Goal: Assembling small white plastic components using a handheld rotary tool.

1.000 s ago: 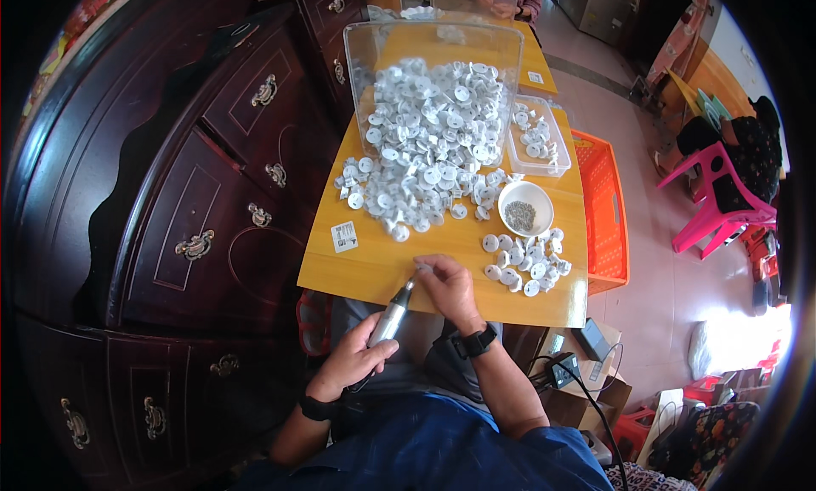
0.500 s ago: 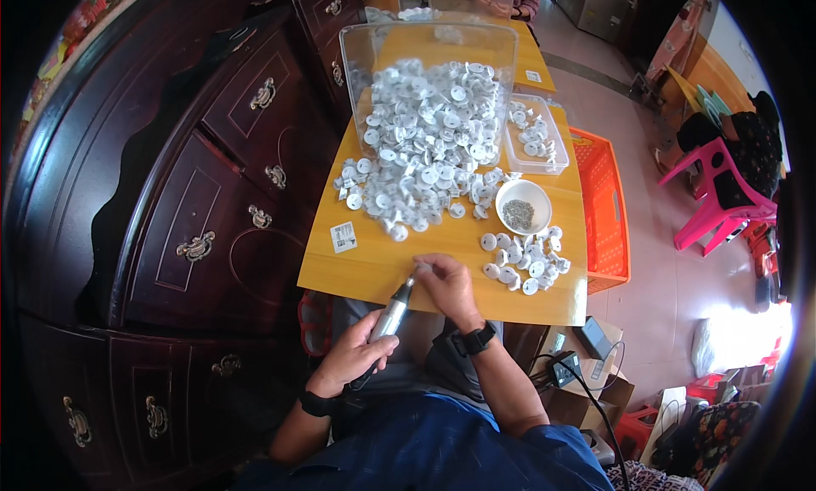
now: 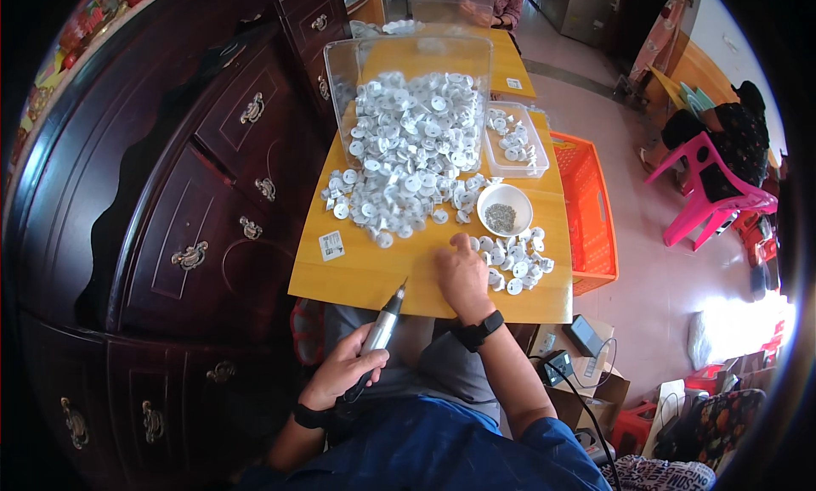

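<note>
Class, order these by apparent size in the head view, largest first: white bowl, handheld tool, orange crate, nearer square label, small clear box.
1. Orange crate
2. Small clear box
3. White bowl and handheld tool: too alike to rank
4. Nearer square label

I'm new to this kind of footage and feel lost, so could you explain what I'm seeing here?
There's no machine arm: these are a person's bare hands, seen from a wide camera worn on the head, looking down. Its lens bends straight edges. The left hand holds a slim silver-and-black tool, tip pointing up the picture. The right hand is beside a small pile of white parts; I can't tell whether it holds anything. On the yellow table are also a bigger heap of similar parts, a clear tray and a white bowl of tiny grey pieces.
</note>
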`<state>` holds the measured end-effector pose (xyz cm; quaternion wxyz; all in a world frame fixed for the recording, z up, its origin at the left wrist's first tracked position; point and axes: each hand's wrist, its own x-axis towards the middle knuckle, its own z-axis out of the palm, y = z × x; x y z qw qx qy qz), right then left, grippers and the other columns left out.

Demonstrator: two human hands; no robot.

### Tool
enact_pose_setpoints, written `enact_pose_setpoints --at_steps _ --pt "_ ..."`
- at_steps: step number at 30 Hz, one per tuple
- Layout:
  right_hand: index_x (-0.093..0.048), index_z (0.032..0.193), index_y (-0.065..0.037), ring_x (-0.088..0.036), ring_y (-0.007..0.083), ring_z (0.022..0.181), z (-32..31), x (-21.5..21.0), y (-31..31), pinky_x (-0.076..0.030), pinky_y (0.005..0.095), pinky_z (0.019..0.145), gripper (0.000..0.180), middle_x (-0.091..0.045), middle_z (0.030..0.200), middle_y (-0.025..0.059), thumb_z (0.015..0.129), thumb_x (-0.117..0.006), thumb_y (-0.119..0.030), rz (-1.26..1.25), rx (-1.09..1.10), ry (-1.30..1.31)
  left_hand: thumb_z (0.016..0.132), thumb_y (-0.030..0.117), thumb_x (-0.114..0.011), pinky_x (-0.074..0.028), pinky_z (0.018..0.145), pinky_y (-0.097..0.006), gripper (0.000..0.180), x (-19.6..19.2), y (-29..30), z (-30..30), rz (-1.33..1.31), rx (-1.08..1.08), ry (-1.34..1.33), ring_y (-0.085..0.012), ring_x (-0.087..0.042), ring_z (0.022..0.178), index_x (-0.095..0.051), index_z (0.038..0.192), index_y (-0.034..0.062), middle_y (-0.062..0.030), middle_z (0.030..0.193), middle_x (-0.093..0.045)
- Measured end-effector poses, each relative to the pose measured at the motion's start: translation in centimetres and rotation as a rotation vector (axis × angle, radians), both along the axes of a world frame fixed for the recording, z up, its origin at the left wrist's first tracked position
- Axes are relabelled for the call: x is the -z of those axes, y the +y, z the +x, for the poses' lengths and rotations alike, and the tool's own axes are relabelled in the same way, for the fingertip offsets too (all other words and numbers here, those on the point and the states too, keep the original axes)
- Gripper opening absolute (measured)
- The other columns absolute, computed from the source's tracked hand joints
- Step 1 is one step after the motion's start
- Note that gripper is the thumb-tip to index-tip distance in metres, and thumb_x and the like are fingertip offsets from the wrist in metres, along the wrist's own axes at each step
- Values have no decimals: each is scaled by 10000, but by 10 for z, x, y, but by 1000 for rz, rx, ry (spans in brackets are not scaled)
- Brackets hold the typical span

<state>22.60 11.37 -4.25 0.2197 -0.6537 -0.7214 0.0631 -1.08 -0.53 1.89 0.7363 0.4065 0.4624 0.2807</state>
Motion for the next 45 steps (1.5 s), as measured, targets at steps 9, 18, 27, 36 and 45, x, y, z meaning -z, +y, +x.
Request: enact_pose_setpoints --at_steps 9,18,27,36,45 --pt "-738 965 -106 -690 362 880 78 -49 37 -565 453 764 163 -679 1027 130 813 -681 -98 156 178 151 947 143 -637 -493 601 -241 568 -3 -5 -8 6 -15 14 -89 -568 652 -407 1445 -5 -31 846 -560" --pt "-763 912 -126 -715 345 887 96 -18 105 -576 469 782 184 -732 946 173 839 -650 -253 -240 166 -241 961 129 -633 -496 604 -232 560 0 -6 -11 59 -9 -24 -83 -570 667 -400 1453 -3 -27 857 -562" --pt "-740 917 -101 -711 346 840 98 -23 104 -568 458 751 191 -726 880 171 846 -598 -207 -121 189 -88 959 133 -644 -490 597 -228 577 0 -7 -9 33 -20 -11 -80 -574 676 -397 1465 7 -26 862 -568" --pt "-633 899 -66 -623 126 645 90 -46 53 -503 271 613 62 -653 775 11 901 -653 -125 -48 36 1203 958 146 -656 -483 579 -230 579 6 -6 -6 84 14 -15 -78 -573 652 -399 1452 -13 -21 856 -569" --pt "-652 1091 -76 -615 77 761 -10 -4 -17 -504 210 666 111 -658 951 -1 989 -638 -119 -501 -150 1835 951 166 -682 -484 582 -225 600 2 -8 -1 121 -17 -53 -71 -566 652 -398 1452 -2 -11 867 -545"
